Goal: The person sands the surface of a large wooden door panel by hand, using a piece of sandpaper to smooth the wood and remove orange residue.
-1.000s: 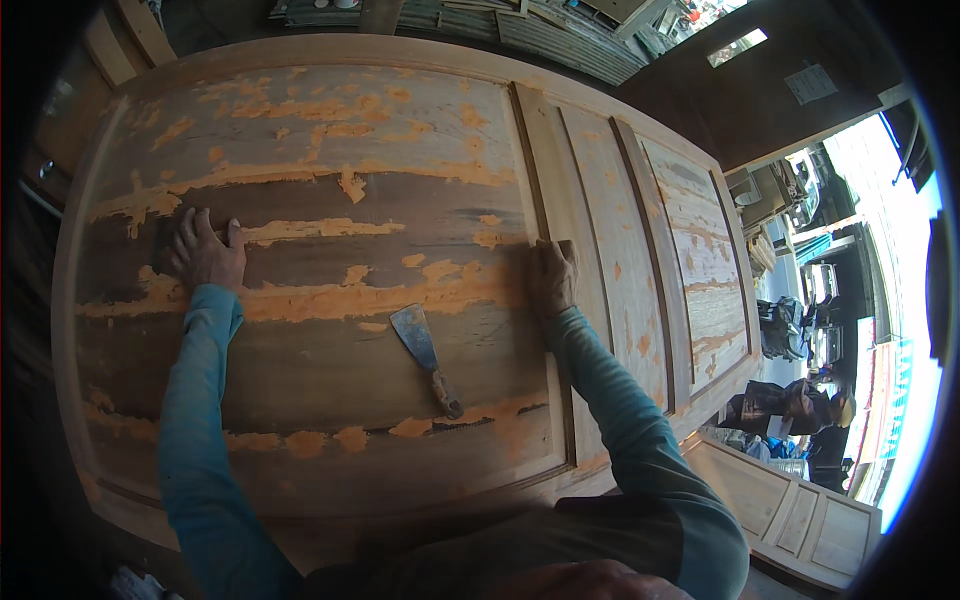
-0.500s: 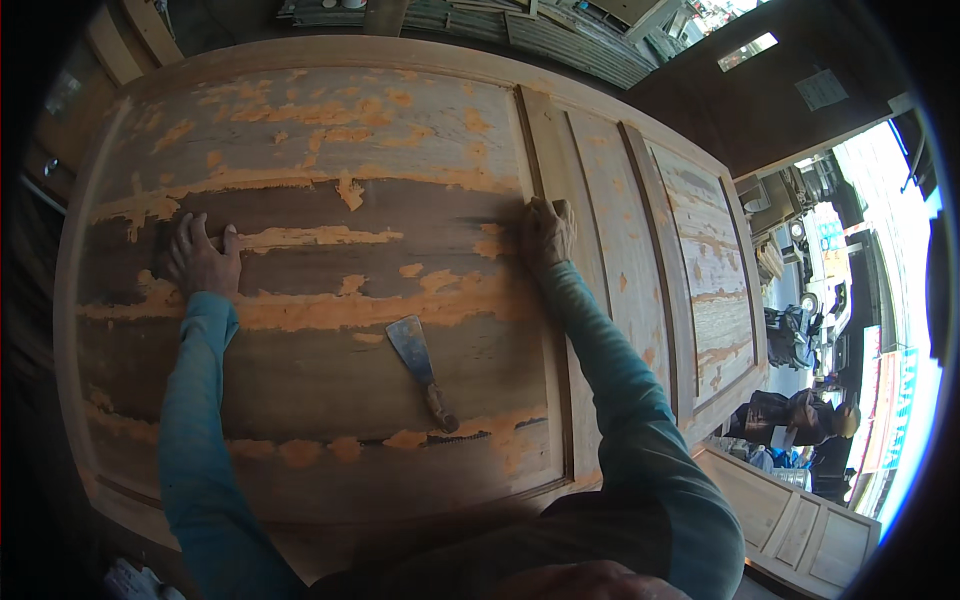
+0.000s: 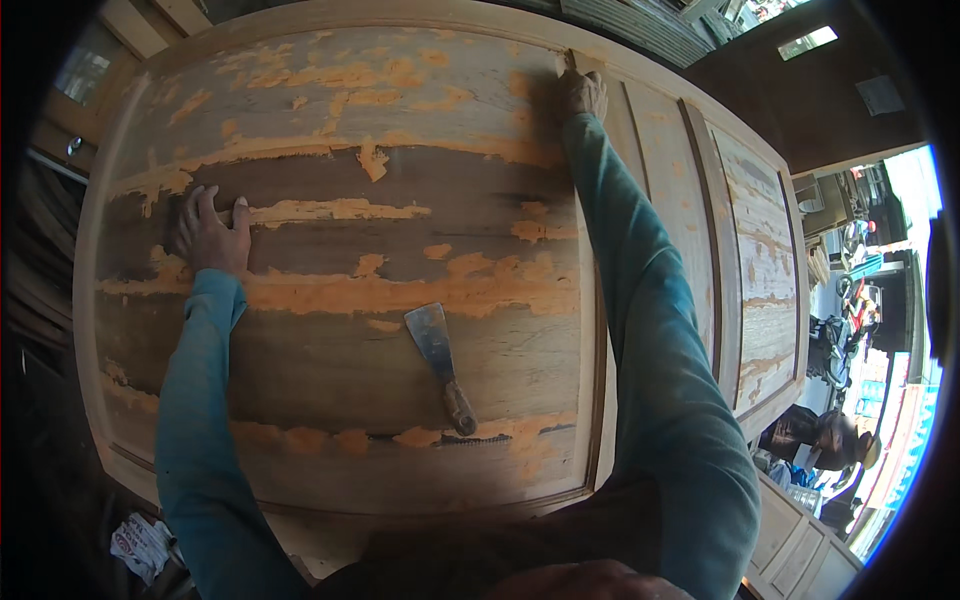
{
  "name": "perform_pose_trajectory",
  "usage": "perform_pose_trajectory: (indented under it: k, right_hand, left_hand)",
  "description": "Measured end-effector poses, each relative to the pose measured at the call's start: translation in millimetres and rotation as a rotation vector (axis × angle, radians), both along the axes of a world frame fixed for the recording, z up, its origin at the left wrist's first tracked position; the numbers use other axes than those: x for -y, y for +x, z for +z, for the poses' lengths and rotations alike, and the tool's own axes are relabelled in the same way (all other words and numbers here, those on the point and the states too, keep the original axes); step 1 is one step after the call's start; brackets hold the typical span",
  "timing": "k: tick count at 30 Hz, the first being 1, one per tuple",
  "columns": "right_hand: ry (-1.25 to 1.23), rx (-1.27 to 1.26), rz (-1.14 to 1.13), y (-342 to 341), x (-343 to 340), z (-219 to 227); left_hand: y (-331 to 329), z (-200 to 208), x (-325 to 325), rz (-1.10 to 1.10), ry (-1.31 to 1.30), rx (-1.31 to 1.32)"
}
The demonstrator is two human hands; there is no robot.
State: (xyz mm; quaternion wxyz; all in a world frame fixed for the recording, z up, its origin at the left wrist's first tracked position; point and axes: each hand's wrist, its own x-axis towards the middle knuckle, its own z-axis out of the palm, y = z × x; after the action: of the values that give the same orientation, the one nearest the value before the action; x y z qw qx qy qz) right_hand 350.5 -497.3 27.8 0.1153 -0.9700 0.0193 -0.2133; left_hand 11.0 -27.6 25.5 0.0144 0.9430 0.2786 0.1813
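Before me lies a large wooden panel door [image 3: 330, 360], streaked with orange filler. My left hand [image 3: 213, 232] rests on its left part with fingers spread, beside a dark band of wood and an orange filler strip [image 3: 340, 211]. Far up at the right, my right hand [image 3: 585, 95] is closed at the inner edge of the frame moulding, near the panel's top corner. Its fingers curl around something too small and hidden to make out. A putty knife [image 3: 440, 365] with a broad metal blade lies on the door between my arms, untouched.
Beyond the door's right end stands a dark wooden board [image 3: 800, 90]. Another panelled door [image 3: 800, 545] is at the lower right, with a person in dark clothes [image 3: 815, 435] nearby. A crumpled white bag [image 3: 143, 547] lies at the lower left. Stacked boards [image 3: 630, 25] are at the back.
My right hand has slid away from me along the moulding, up to the far corner. My left hand stays on the same spot of the door. The view has shifted slightly.
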Motion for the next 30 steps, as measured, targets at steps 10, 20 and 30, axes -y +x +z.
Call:
perform_pose_trajectory:
  k: [10,20,30]
  right_hand:
    - [0.092,0.109,0.265,-71.4,33.8,-16.5]
    - [-0.053,0.114,0.092,125.4,6.7,-29.1]
    - [0.075,0.054,0.306,-190.6,40.7,7.2]
  left_hand:
    - [-5.7,-36.8,-14.1,-0.098,0.01,0.131]
    - [-10.1,-10.0,-15.0,-0.115,-0.018,0.123]
    - [-3.1,2.9,6.6,-0.008,-0.039,0.049]
